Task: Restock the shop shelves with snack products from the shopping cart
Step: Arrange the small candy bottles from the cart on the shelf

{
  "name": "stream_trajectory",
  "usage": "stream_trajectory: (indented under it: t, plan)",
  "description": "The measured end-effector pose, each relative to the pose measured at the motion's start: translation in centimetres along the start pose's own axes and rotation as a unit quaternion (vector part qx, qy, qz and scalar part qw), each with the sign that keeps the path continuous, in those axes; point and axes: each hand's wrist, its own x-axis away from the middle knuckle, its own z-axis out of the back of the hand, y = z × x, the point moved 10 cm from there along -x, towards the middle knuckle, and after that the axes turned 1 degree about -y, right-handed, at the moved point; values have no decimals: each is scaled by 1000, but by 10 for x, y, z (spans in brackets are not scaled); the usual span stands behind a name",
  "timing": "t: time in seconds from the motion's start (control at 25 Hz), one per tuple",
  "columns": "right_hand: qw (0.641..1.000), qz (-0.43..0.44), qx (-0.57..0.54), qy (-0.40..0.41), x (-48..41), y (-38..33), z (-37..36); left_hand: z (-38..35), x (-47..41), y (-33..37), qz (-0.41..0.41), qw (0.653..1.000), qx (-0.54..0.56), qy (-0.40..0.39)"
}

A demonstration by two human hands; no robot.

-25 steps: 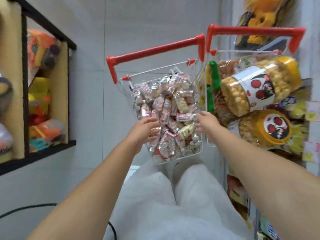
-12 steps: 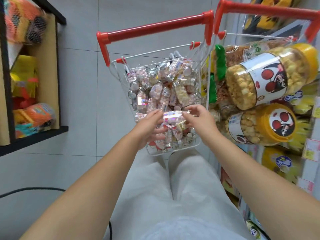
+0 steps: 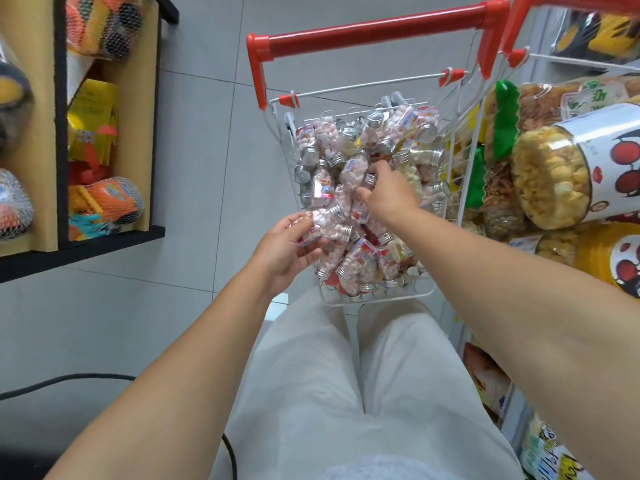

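Since half a second ago my hands have parted: they met over one bottle at the cart's near edge, and now each works alone. My left hand (image 3: 287, 247) hangs at the near left corner of the small white wire shopping cart with the red handle (image 3: 374, 31), its grip curled round a small clear plastic bottle of pink candies with a silver screw cap (image 3: 325, 220). My right hand (image 3: 389, 199) has gone deeper, to the middle of the cart, where its grip is narrow, thumb and fingers pinching a second clear candy bottle (image 3: 351, 171) that lies tilted on top of the others. The view has also dropped, so the cart now sits higher and closer.

A heap of the same silver-capped bottles (image 3: 367, 265) fills the cart to its rim, lying every way and crowding both grips. Touching the cart's right side is a second wire cart (image 3: 517, 57), loaded with a large clear jar of yellow puffed snacks with a white label (image 3: 554, 174), a yellow-lidded jar (image 3: 602, 261) under it and a green-edged snack bag (image 3: 505, 116). Well off to the left a black-edged wooden shelf (image 3: 83, 251) holds orange toys in white netting (image 3: 104, 202). My white trousers (image 3: 346, 393) are below, and a black cable (image 3: 69, 378) lies on the grey tiled floor (image 3: 207, 150).
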Motion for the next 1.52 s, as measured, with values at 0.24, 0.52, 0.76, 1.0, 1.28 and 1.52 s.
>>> stream_trajectory:
  t: [0.24, 0.52, 0.76, 1.0, 1.28, 1.52]
  plan:
    - [980, 15, -193, 46, 36, 11, 21, -11, -1, -2, -5, 993, 122, 1]
    - [942, 60, -331, -12, 75, -19, 6, -44, -4, -4, 47, 983, 169, -58]
    - [991, 20, 76, -111, 40, 9, -54, 9, -11, 1, 12, 986, 165, 29]
    - [989, 63, 134, -24, 36, 7, -60, 17, -9, 2, 3, 990, 141, 31]
    - [961, 21, -273, 30, 89, 36, 32, -23, 17, 16, 0, 996, 93, -9]
    - [841, 52, -516, 151, 190, 72, 155, -140, 78, 40, -9, 990, -6, -138]
